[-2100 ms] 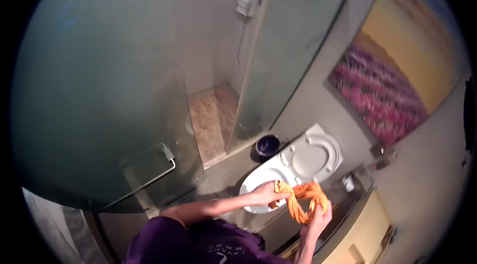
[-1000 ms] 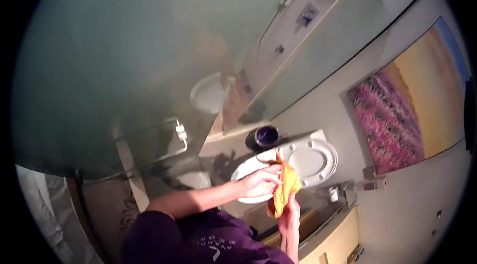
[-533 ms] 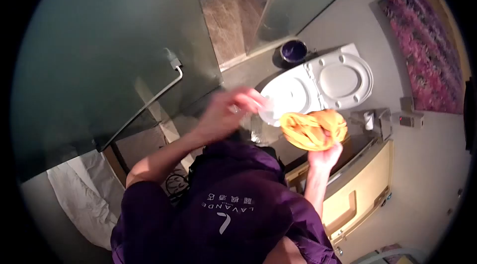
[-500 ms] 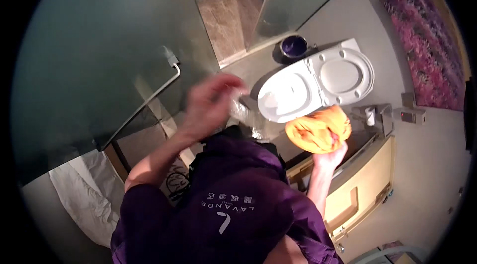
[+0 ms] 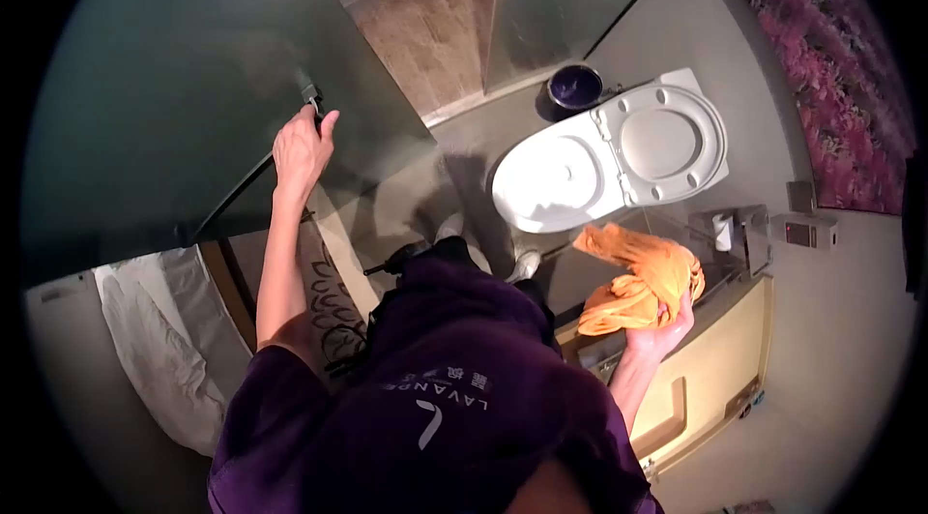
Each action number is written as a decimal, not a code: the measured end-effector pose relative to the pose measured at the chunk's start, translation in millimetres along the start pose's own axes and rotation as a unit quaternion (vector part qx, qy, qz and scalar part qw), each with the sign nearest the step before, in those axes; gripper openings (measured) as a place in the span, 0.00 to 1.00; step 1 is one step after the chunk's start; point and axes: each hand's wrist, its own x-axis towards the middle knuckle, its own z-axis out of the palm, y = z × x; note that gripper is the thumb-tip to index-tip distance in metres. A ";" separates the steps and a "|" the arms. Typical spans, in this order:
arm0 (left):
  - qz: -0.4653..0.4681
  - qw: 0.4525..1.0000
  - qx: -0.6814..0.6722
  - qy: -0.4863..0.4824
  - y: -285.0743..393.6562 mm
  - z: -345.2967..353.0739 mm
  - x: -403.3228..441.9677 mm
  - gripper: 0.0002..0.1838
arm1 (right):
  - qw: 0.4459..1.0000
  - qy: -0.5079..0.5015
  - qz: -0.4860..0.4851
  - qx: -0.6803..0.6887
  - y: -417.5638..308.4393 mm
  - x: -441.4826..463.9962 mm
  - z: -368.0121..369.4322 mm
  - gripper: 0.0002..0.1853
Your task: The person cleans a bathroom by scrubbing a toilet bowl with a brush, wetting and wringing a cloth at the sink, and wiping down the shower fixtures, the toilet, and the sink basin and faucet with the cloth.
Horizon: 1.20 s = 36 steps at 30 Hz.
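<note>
At the left, my left hand (image 5: 302, 151) has its fingers round the upper end of the metal door handle (image 5: 314, 101), with the thumb held apart. The handle is on a frosted glass door (image 5: 208, 79). My right hand (image 5: 660, 333) is closed around a bunched orange cloth (image 5: 643, 282), whose loose folds hang toward the toilet and the counter. Its fingers are partly hidden by the cloth.
A white toilet (image 5: 551, 180) with its lid raised stands right of centre, beside a small dark bin (image 5: 574, 87). White fabric (image 5: 159, 350) hangs at lower left. A yellowish vanity counter (image 5: 715, 359) is at lower right, near a paper roll (image 5: 722, 232).
My left hand has let go of the orange cloth and moved left onto the door handle. My right hand still has the cloth, lower now. The view has tilted down.
</note>
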 end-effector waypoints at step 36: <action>-0.316 0.934 0.162 -0.022 -12.6 -29.0 -458.0 0.29 | 0.874 -0.245 0.355 -0.224 16.3 88.7 13.9 0.26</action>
